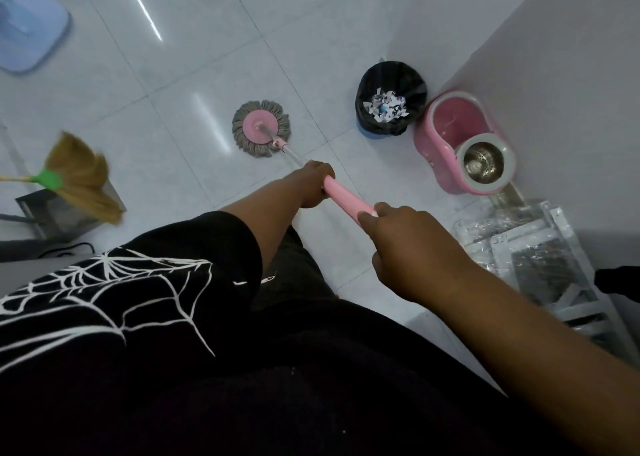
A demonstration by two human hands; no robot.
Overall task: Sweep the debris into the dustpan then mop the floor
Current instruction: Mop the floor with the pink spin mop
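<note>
Two bare hands on one pink mop handle (346, 199), running diagonally through the centre of the frame. No readable writing or brand mark anywhere; only a white spider-web print (104, 282) on the black sleeve at lower left.

Left hand (313, 187) further down the handle, just above centre, fingers wrapped fully round the pink grip where it meets the thin metal shaft, forearm reaching up from the lower left. Right hand (408, 248) nearer the camera, right of centre, closed over the handle's upper end, knuckles up, thumb and forefinger pinched against the pink tube, forearm stretching in from the lower right corner.

Mop head (260, 128) flat on the white tiled floor (194, 57) just above centre, pink disc ringed by grey strands. To its right, a black-lined bin (391, 99) with shredded paper scraps (386, 104) inside. Beside that, against the wall (554, 57) at the right, a pink spin bucket (464, 140) with a steel wringer basket. At the left edge, a straw broom (83, 175) with green collar, somewhat blurred, resting over a dark dustpan (59, 213). Pale blue object at upper left, cut off by the frame; clear plastic-wrapped items at lower right.
</note>
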